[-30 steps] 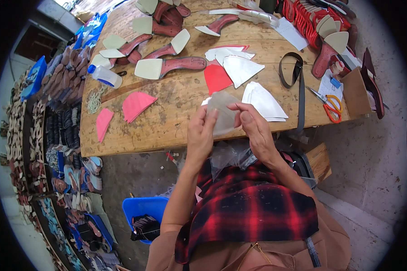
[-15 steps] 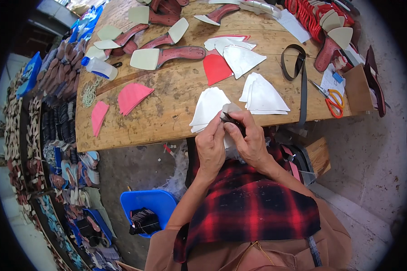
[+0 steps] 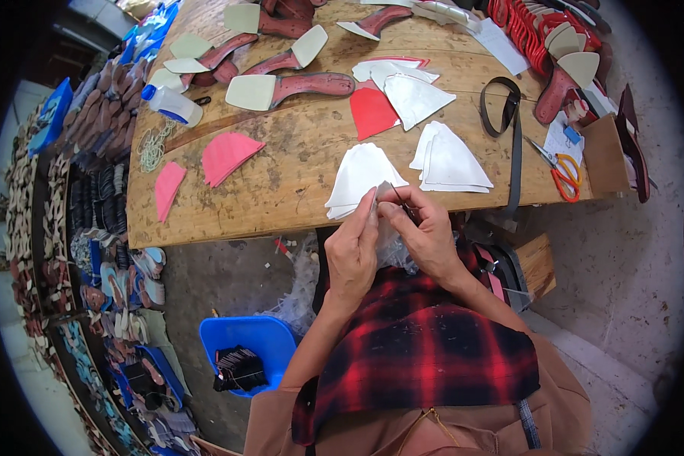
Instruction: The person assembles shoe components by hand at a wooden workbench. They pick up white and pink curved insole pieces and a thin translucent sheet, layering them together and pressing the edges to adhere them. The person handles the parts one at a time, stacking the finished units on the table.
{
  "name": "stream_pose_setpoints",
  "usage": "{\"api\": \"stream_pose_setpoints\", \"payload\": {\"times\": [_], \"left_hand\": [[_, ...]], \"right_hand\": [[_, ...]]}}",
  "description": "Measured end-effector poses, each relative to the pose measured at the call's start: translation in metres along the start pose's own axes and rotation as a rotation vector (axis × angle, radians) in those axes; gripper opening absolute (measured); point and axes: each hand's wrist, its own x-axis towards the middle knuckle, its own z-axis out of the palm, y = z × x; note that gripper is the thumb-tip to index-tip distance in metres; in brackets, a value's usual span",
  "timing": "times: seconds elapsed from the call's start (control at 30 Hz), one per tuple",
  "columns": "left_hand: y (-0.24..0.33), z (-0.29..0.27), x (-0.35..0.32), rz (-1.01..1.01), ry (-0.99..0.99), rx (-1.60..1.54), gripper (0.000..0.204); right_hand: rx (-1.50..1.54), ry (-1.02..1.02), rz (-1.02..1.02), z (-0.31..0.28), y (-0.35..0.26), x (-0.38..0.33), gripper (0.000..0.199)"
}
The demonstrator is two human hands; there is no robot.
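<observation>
A: State the work surface.

B: A wooden desk point(image 3: 296, 152) fills the upper part of the view. Its near edge runs just above the hands. A blue bin point(image 3: 243, 342) stands on the floor below it, to the person's left.

A: State the material on the desk.

B: Two stacks of white fan-shaped pieces lie near the edge. The near white stack point(image 3: 357, 175) sits directly ahead of the hands, touching or just under the fingertips. The second white stack point(image 3: 452, 163) lies just beside it, to the right. Pink pieces point(image 3: 224, 156) lie well apart to the left, and a red piece point(image 3: 372, 112) lies farther back. Orange-handled scissors point(image 3: 562, 171) lie at the right end.

A: Locate the item in hand.

B: A small pale piece point(image 3: 382, 191) is held at the desk edge, between both hands. Its broad end points away from the person, toward the near white stack. Both hands are equally close to it.

A: State the hand condition.

B: The left hand point(image 3: 353, 251) is closed narrow, its fingers extended along the piece's left side and gripping it. The right hand point(image 3: 425, 232) is pinched tight on the piece's right side, with a thin dark tool point(image 3: 403, 204) between thumb and forefinger. What kind of tool it is cannot be told.
</observation>
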Motion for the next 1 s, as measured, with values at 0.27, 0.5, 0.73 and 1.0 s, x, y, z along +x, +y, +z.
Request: {"api": "stream_pose_setpoints", "payload": {"times": [0.27, 0.5, 0.73, 1.0], "left_hand": [[-0.002, -0.006, -0.003, 0.216, -0.071, 0.351, 0.033], [-0.004, -0.007, -0.005, -0.288, -0.152, -0.46, 0.032], [-0.017, -0.003, 0.005, -0.407, -0.078, -0.528, 0.024], [-0.016, 0.005, -0.003, -0.237, 0.016, -0.193, 0.028]], "right_hand": [[-0.477, -0.019, -0.147, -0.004, -0.015, -0.003, 0.018], [-0.066, -0.013, 0.107, -0.008, -0.002, -0.006, 0.016], [-0.387, -0.148, -0.444, -0.004, 0.02, -0.015, 0.023], [0.062, 0.018, 0.256, -0.007, 0.011, -0.005, 0.024]]}}
